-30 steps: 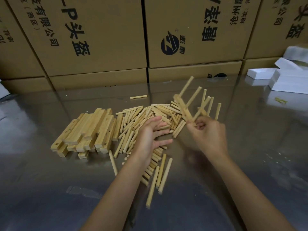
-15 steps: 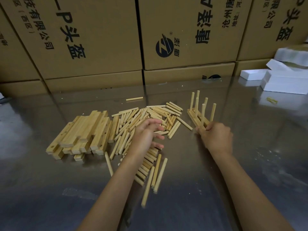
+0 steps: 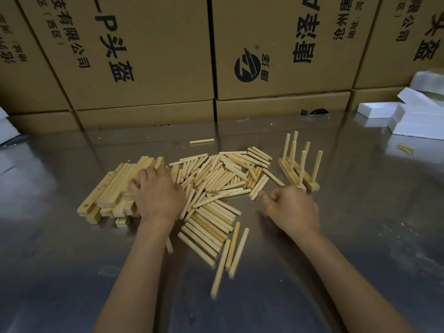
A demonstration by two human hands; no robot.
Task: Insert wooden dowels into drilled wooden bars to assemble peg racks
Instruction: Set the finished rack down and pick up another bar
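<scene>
A stack of drilled wooden bars lies left of centre on the shiny metal table. My left hand rests on the stack's right side, fingers curled over a bar there. A loose pile of wooden dowels spreads across the middle. Right of the pile stand two assembled peg racks, side by side with their dowels upright. My right hand hovers just in front of the racks, loosely curled, holding nothing and apart from them.
Large printed cardboard boxes wall off the back of the table. White foam boxes sit at the back right. One stray dowel lies behind the pile, and a few long dowels point toward me.
My right hand set the peg racks upright on the table and let go. My left hand left the dowel pile and moved left onto the stack of bars.
</scene>
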